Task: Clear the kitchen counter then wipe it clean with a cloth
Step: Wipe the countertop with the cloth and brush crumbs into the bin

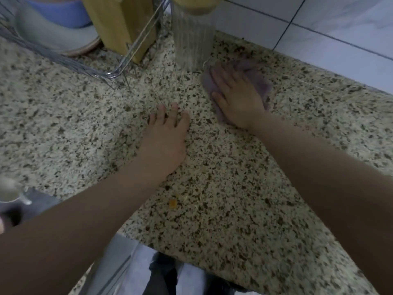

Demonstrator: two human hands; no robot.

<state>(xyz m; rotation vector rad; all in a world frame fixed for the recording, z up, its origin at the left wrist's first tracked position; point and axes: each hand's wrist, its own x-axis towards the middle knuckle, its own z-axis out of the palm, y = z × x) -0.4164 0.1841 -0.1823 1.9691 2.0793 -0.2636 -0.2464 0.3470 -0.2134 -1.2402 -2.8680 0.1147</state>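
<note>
A speckled granite counter fills the view. My right hand lies flat, fingers spread, on a purple cloth near the back wall and presses it onto the stone. The cloth is mostly hidden under the hand and looks blurred. My left hand rests on bare counter to the left of it, fingertips touching the stone and holding nothing. A small orange crumb lies on the counter nearer to me.
A ribbed clear jar with a wooden lid stands just behind and left of the cloth. A wire dish rack at the back left holds a wooden block and bowls. White tiles form the back wall.
</note>
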